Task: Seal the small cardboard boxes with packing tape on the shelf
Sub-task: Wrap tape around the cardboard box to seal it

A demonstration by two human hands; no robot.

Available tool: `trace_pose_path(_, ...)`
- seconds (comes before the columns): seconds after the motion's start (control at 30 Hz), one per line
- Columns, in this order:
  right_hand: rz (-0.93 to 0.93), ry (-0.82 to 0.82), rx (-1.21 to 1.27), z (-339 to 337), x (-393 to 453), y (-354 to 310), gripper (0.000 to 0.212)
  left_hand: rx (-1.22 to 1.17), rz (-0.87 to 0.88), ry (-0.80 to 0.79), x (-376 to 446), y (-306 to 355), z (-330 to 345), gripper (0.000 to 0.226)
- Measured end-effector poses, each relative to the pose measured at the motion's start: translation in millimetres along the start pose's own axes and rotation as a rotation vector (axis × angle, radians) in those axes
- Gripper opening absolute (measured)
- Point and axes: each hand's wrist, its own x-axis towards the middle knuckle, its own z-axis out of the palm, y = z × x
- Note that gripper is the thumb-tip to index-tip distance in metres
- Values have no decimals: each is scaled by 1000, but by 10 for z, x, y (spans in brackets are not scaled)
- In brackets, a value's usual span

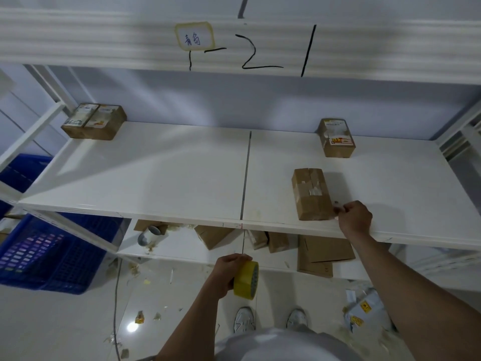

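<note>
Head cam view, looking down at a white shelf (156, 178). The left hand (229, 272) hangs below the shelf edge with its grip wrapped around a yellow roll of packing tape (246, 280). The right hand (355, 217) is up at the front edge of the shelf, fingers curled and pinching something small and pale right against the near right corner of a small cardboard box (312, 196); can't tell for sure if it's a tape end. That box lies close to the front edge, right of the shelf's middle seam, with pale tape strips across its top. Behind it sits another labelled box (337, 138), and two more boxes (95, 121) sit side by side at the far left corner. Flattened cardboard (322, 252) lies on the lower shelf, and a blue crate (46, 256) stands at left.
</note>
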Motion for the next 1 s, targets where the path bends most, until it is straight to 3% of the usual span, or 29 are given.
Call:
trace_pose_path(0.13, -6, -25, -106, 33, 15, -19, 24, -4, 4, -3, 13, -16, -20, 21)
trace_pose_path(0.23, 93, 181, -28, 9, -157, -216, 33, -20, 6, 0, 16, -11, -39, 20)
trace_pose_path(0.3, 42, 346, 91, 46, -458, -394, 22, -36, 4, 7, 14, 2, -56, 18)
trace_pose_path(0.33, -38, 340, 138, 109, -665, -470, 15, -36, 8, 7, 18, 3, -65, 17)
trace_pose_path(0.4, -181, 157, 184, 291, -1109, -576, 12, -16, 12, -1, 11, 10, -70, 16)
trace_pose_path(0.47, -224, -153, 149, 545, -1453, -602, 27, -2, 9, -4, -10, 18, -73, 16)
trace_pose_path(0.53, -107, -497, 89, 821, -1611, -587, 34, 4, 10, -3, -36, 26, -82, 15)
trace_pose_path(0.6, 47, -733, 118, 990, -1650, -573, 41, 1, 8, -9, -59, 37, -97, 16)
trace_pose_path(0.67, 109, -798, 183, 1051, -1618, -591, 33, 12, 6, -10, -78, 51, -110, 16)
trace_pose_path(0.8, 234, -778, 356, 1040, -1578, -665, 5, 31, 10, -11, -78, 55, -116, 17)
trace_pose_path(1.0, 422, -669, 315, 1157, -1491, -715, 12, 206, -16, -20, -110, 55, -219, 13)
